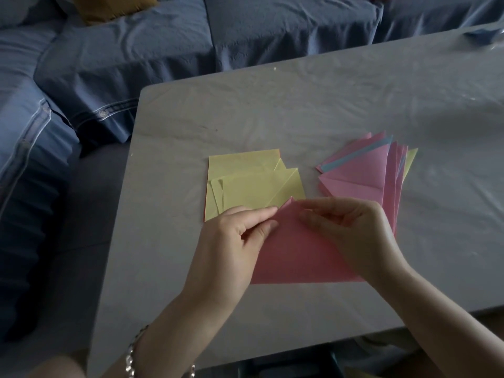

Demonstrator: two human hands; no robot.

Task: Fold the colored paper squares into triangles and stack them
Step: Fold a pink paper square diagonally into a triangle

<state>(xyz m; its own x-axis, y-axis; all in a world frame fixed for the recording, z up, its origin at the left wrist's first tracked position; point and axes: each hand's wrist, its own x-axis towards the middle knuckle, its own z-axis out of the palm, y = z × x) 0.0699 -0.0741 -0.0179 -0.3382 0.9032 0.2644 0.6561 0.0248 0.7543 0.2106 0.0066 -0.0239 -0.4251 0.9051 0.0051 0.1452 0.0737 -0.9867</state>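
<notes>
A pink paper (297,252) lies folded into a triangle near the table's front, its point aimed away from me. My left hand (231,246) pinches its left edge near the tip between thumb and fingers. My right hand (351,233) pinches the tip from the right and covers the right slope. Behind the pink paper lies a pile of yellow squares (245,181), some slightly askew. To the right sits a fanned stack of folded triangles (365,173), mostly pink, with a blue edge and a yellow corner showing.
The grey table (300,110) is covered by a wrinkled clear sheet. A blue sofa (136,58) wraps round its far and left sides, with a mustard cushion (114,6) at the back. A bracelet (131,358) sits on my left wrist.
</notes>
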